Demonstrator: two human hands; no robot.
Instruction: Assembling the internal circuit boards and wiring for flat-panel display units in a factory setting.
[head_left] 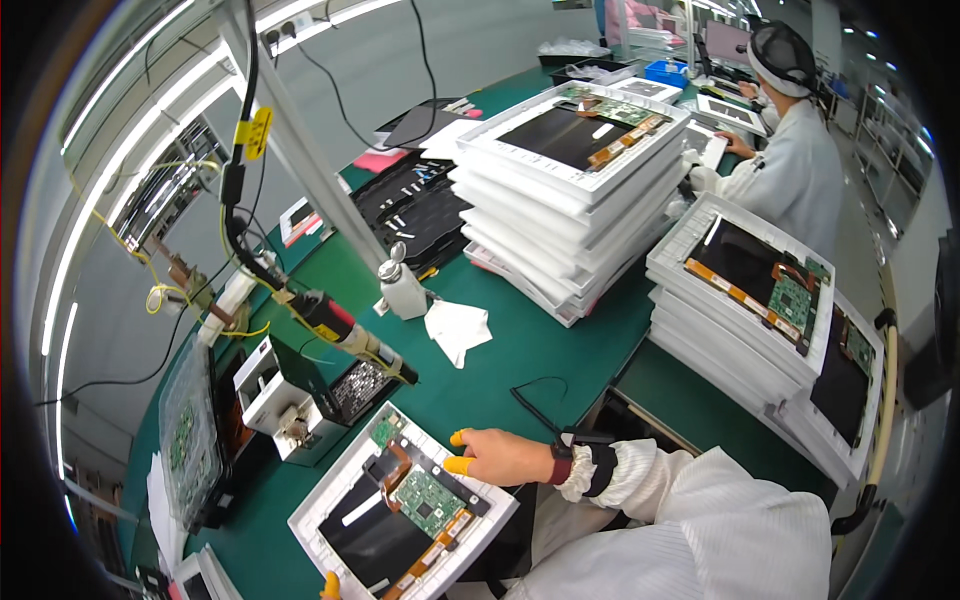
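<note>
While the green bench [520,350] carries 2 tall stacks of white trays, I see my white foam tray [330,500] with its dark panel and green circuit board [428,500] at the near edge. It looks light but fragile; I'd grip the rims. Right hand [500,457] fingers curl on its right rim; the left hand [330,586] is mostly cut off, grip unclear.

A yellow tag [257,131] hangs on the cable, far left. Dark display panels lie in white trays: near [400,510], centre stack [575,135], right stack [760,275].
</note>
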